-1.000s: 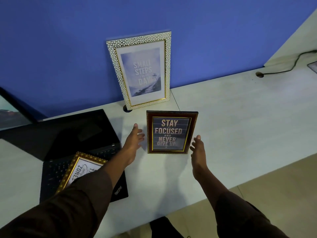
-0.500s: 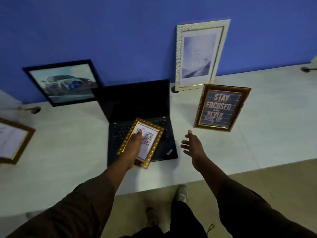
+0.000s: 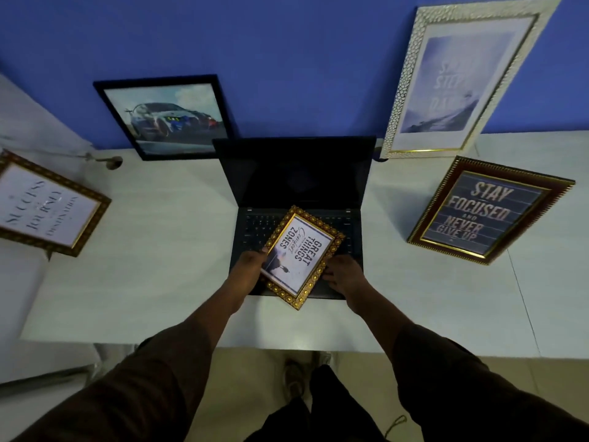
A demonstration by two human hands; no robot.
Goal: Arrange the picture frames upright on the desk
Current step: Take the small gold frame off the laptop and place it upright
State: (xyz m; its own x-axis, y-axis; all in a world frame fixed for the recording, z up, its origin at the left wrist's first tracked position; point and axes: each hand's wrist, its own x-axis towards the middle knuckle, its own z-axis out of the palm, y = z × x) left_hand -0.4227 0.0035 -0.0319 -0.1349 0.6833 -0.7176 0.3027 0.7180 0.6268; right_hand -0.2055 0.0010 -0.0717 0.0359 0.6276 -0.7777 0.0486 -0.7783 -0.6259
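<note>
A small gold-patterned frame reading "Great things... zones" lies tilted on the keyboard of an open black laptop. My left hand grips its left edge, and my right hand holds its lower right edge. A brown "Stay focused" frame stands upright at the right. Behind it a tall white pebbled frame leans on the blue wall. A black frame with a car photo leans on the wall at the left. A dark gold-edged "Success" frame stands at the far left.
The white desk runs left to right, with its front edge just below my forearms. A cable grommet sits near the wall at the left. Below the desk edge are the floor and my feet.
My view has swung left from the "Stay focused" frame. Both hands left that frame, which stays standing, and came onto the gold frame on the laptop; the right hand arrived last.
</note>
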